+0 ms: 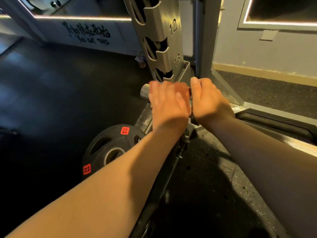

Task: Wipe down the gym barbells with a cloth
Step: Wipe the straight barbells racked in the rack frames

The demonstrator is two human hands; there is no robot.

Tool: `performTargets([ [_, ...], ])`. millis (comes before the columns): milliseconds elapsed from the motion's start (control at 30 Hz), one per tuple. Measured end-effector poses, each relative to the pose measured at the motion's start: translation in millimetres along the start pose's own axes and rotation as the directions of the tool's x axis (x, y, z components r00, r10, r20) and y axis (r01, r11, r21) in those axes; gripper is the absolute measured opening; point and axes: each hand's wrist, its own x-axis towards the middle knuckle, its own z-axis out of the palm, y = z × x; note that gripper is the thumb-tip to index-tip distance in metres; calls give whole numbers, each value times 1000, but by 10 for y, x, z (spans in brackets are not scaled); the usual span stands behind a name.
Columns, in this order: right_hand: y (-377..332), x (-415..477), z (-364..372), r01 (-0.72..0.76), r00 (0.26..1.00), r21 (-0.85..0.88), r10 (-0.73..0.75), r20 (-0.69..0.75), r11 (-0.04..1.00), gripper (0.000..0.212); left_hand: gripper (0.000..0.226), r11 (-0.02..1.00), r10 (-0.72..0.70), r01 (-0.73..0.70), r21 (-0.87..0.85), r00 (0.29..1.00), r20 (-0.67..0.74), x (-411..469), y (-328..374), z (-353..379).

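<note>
My left grip (167,103) curls over a reddish cloth (182,87) on the chrome barbell sleeve (145,93); my right grip (207,100) clasps it; black rubber floor (51,100) below.

The blurred left hand (167,102) and right hand (208,100) hide the barbell (145,93) beyond its chrome end.

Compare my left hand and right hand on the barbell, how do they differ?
The left hand wraps an orange cloth over the barbell near its chrome end; the right hand grips it bare, no cloth. The left hand is blurred and brightly lit, the right hand sharper, its forearm in shadow. Both sit palm-down, side by side.
</note>
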Motion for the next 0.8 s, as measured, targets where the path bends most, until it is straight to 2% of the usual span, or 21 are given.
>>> performTargets([
  [100, -4, 89, -67, -10, 1000, -6, 10, -7, 1000, 57, 38, 961, 275, -273, -36, 953, 127, -157, 86, -105],
  [167, 4, 118, -97, 39, 999, -16, -40, -30, 999, 50, 42, 958, 277, -256, -129, 942, 188, -75, -57, -182],
  [233, 0, 77, -115, 100, 994, -53, -102, -32, 994, 50, 41, 966, 212, -174, -190, 956, 201, 13, -255, -230],
  [333, 2, -24, -94, 169, 986, -50, -169, 12, 984, 57, 36, 977, 75, -60, -206, 995, 64, 57, -428, -266],
  [400, 14, 8, -76, 135, 991, -40, -134, 13, 990, 58, 36, 978, -61, 63, -201, 998, 13, 63, -371, -219],
  [500, 21, 49, -37, 54, 998, -10, -54, -15, 998, 56, 42, 941, -257, 247, -232, 966, -13, 67, -152, -130],
  [567, 32, 67, -23, 40, 999, 20, -39, -24, 999, 53, 46, 939, -276, 271, -210, 961, 5, -6, -1, -84],
  [600, 33, 78, -22, 34, 999, 41, -33, -24, 999, 53, 47, 962, -205, 203, -183, 979, 10, -66, 26, -66],
  [633, 35, 91, -18, 25, 1000, 63, -23, -21, 998, 54, 48, 984, -68, 69, -161, 998, 12, -151, 52, -69],
  [700, 37, 129, -21, 0, 1000, 91, 2, -14, 996, 54, 50, 967, 250, -245, -74, 966, 62, -302, 59, -87],
  [800, 15, 147, -28, -35, 999, 103, 34, 13, 994, 49, 47, 946, 318, -308, -100, 942, 109, -279, -39, -190],
])
